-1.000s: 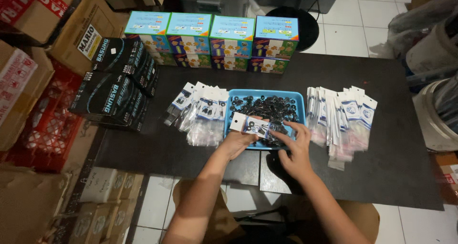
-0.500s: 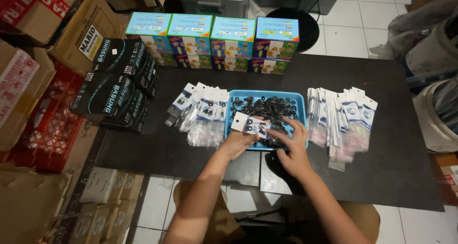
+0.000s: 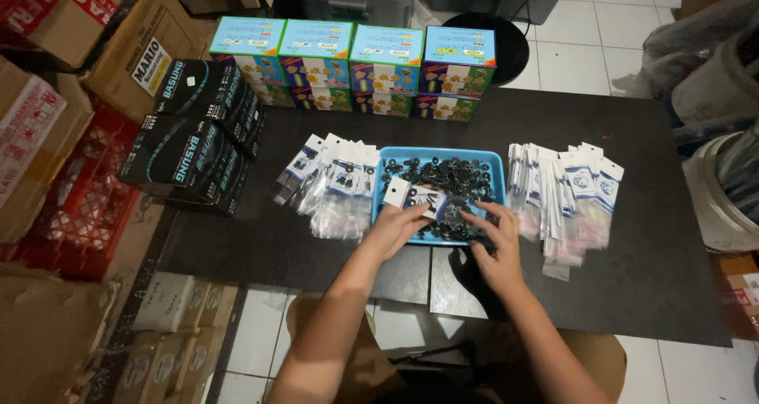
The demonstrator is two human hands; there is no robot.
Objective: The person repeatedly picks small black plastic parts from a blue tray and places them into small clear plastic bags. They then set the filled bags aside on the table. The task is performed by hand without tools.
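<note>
A blue tray [image 3: 387, 157] sits on the dark table [image 3: 632, 246] and holds a heap of small black parts [image 3: 451, 179]. My left hand [image 3: 395, 228] holds a small clear packet with a white header card [image 3: 411, 197] over the tray's near left corner. My right hand [image 3: 496, 242] hovers over the tray's near right edge, fingers spread above the black parts, holding nothing that I can see. Filled packets [image 3: 336, 184] lie piled left of the tray. A row of flat packets [image 3: 563, 194] lies to its right.
Several colourful boxes [image 3: 352, 70] line the table's far edge. Black boxes [image 3: 194, 135] are stacked at the left end. Cardboard cartons [image 3: 55, 80] and a red crate [image 3: 79, 206] crowd the floor at left. A black stool [image 3: 506, 44] stands behind the table.
My right hand has shifted slightly over the tray's near right part. My left hand keeps the packet in about the same place.
</note>
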